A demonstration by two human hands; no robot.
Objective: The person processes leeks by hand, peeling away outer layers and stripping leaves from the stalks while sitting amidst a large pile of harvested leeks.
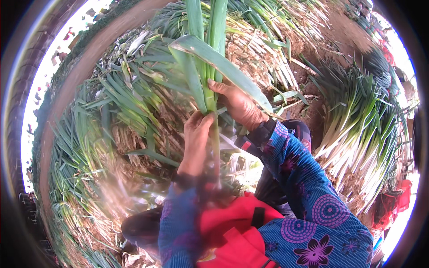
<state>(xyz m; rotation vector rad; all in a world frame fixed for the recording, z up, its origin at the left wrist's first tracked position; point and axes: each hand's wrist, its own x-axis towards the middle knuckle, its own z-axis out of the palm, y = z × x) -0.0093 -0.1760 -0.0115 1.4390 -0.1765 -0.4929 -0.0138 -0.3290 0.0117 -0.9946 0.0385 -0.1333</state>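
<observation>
A large green onion stands upright in front of me, its long green leaves rising past the top edge. One broad leaf bends over to the right, across my right wrist. My right hand is closed on the stalk where the leaves fork, thumb pressed along it. Just below, my left hand pinches the same stalk from the left. The pale lower stem hangs down toward my lap and blurs near its end.
Untrimmed green onions with dry, brownish roots lie heaped left and ahead. To the right is a pile of cleaned green onions with white stems. Pale peeled skins lie by my knees. A red mesh bag sits at far right.
</observation>
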